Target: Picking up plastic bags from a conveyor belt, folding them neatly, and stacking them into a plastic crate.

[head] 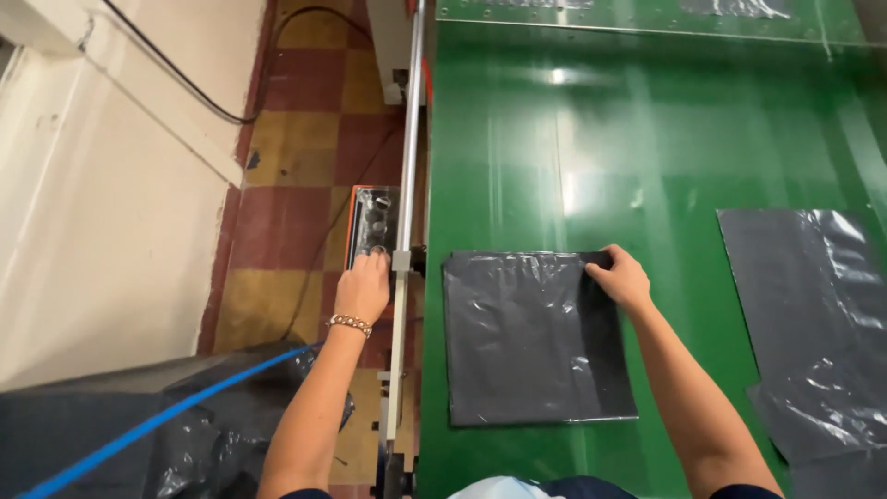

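Two hands [362,285] [621,279], three dark plastic sheets [536,337] [804,286] [822,416], one control panel [374,226]

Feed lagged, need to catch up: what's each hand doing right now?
Left hand: fingers bent onto the control panel, holding nothing.
Right hand: pinching the top right corner of the dark plastic bag.

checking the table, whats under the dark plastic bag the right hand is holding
The dark plastic bag lies flat on the green table, gripped by the right hand. Anything beneath it is covered.
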